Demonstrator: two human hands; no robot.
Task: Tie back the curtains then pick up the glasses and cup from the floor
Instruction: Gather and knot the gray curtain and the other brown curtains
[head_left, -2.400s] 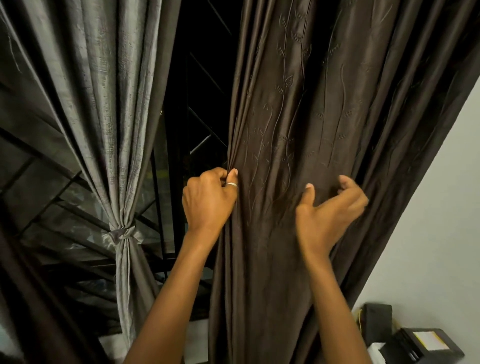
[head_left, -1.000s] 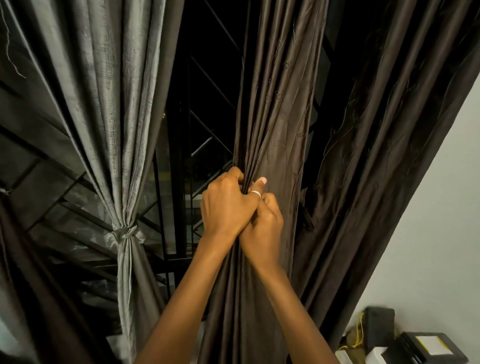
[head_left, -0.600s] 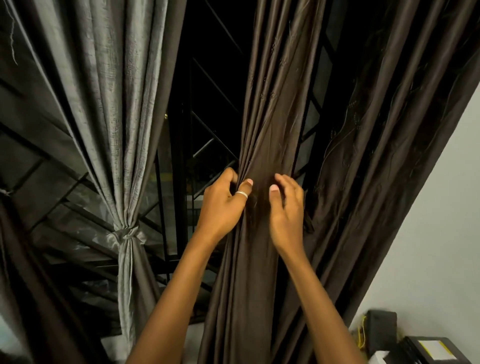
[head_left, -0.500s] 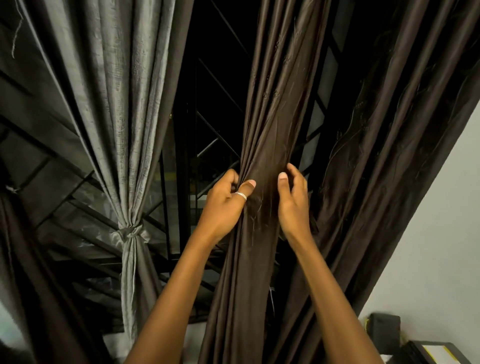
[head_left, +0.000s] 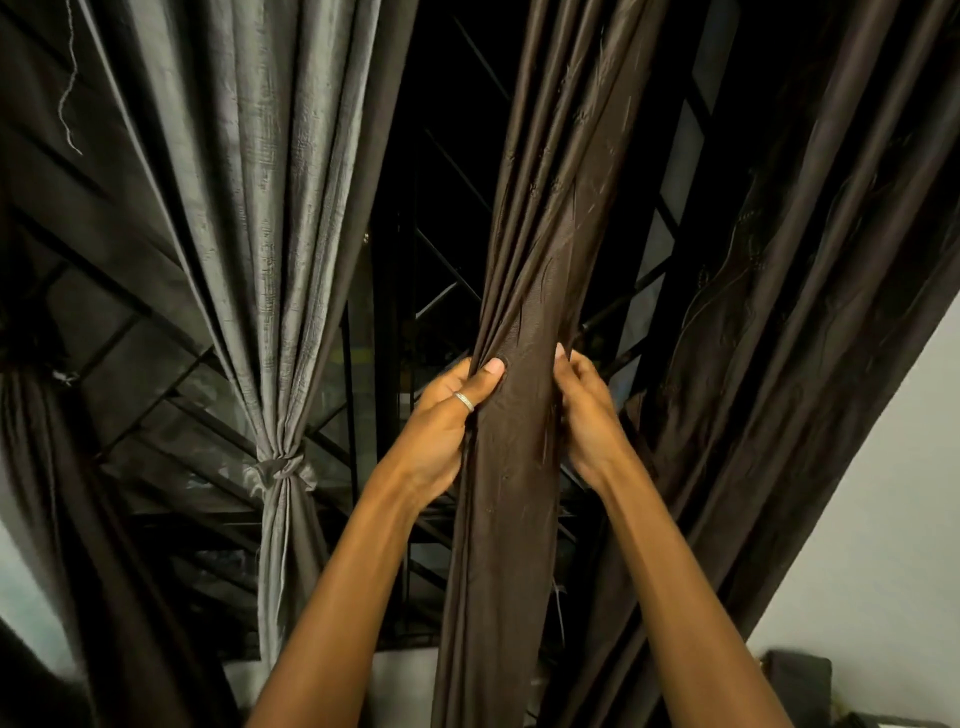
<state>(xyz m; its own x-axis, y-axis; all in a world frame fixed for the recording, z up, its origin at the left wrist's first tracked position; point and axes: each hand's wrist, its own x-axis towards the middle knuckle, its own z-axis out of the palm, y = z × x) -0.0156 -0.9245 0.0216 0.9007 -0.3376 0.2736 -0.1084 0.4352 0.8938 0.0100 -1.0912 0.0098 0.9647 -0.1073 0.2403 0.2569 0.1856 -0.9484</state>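
A dark brown curtain (head_left: 524, 291) hangs gathered into a narrow bundle in the middle of the view. My left hand (head_left: 447, 421) grips the bundle's left side, thumb with a ring pressed on the front. My right hand (head_left: 587, 415) grips its right side, fingers curled behind the fabric. More loose brown curtain (head_left: 810, 291) hangs to the right. A grey curtain (head_left: 260, 208) on the left is knotted at its middle (head_left: 280, 467). No glasses or cup are in view.
A dark window with black metal grille bars (head_left: 441, 171) shows between the curtains. A pale wall (head_left: 883, 493) lies at the right. A dark box-like object (head_left: 800, 680) sits at the bottom right corner.
The brown curtain went from spread wide to a tight bundle between both hands. My right hand slid from beside my left to the bundle's right side. The view tilted up slightly.
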